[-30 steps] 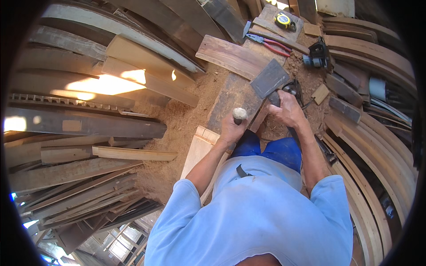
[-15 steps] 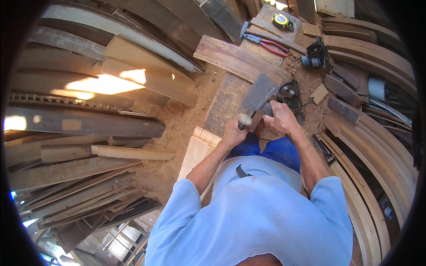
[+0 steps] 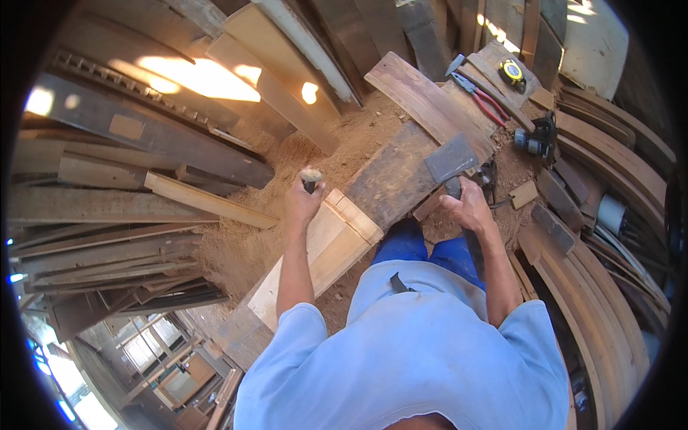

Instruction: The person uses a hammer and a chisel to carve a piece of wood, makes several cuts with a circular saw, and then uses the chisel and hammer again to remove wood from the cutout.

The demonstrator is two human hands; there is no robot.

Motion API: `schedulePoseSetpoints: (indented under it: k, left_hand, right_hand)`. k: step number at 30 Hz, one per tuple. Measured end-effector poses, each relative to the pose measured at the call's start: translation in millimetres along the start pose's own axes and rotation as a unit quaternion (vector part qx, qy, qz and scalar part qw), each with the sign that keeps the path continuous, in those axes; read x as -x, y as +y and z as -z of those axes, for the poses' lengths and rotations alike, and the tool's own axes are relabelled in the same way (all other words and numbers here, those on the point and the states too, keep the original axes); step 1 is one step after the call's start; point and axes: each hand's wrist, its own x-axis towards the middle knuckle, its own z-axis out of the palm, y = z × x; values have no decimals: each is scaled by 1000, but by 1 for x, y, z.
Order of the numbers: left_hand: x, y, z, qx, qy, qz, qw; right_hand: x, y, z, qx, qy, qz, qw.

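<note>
Sawdust (image 3: 355,136) — hatchet (image 3: 450,159) in right hand (image 3: 469,208)

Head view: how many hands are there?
2: the left hand, around a dark, pale-ended handle near the pale grooved board, and the right hand, gripping a broad grey-headed tool.

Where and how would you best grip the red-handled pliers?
Probably by the red handles, coming from the near right: the pliers lie with handles splayed that way and nose pointing away, and a hammer flanks their far side with its wooden shaft.
</note>
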Motion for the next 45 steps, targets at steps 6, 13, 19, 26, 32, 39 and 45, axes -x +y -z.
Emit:
schedulePoseSetpoints:
  k: [6, 13, 19, 26, 32, 39, 45]
  left_hand:
    - [29, -71, -15, -263, -165, 37, 950]
    - [28, -44, -28, -173, -172, 15, 970]
    - [-5, 67, -46, 94, -132, 3, 987]
    - [-16, 69, -99, 119, -215, -167, 955]
    - [-20, 67, -103, 134, -218, -172, 951]
    - [-19, 66, -105, 117, -301, -207, 923]
    - [-22, 57, -109, 95, -287, -195, 933]
  right_hand:
    - [-7, 8, 3, -71, 23, 42, 996]
    - [7, -19, 15, -153, 16, -51, 987]
    - [13, -18, 19, -254, 103, -3, 962]
    - [17, -15, 42, -266, 183, 21, 946]
    - [27, -21, 62, -278, 223, 53, 933]
    - [1, -36, 15, -222, 232, -15, 947]
    - [-13, -30, -34, 70, 2, 27, 997]
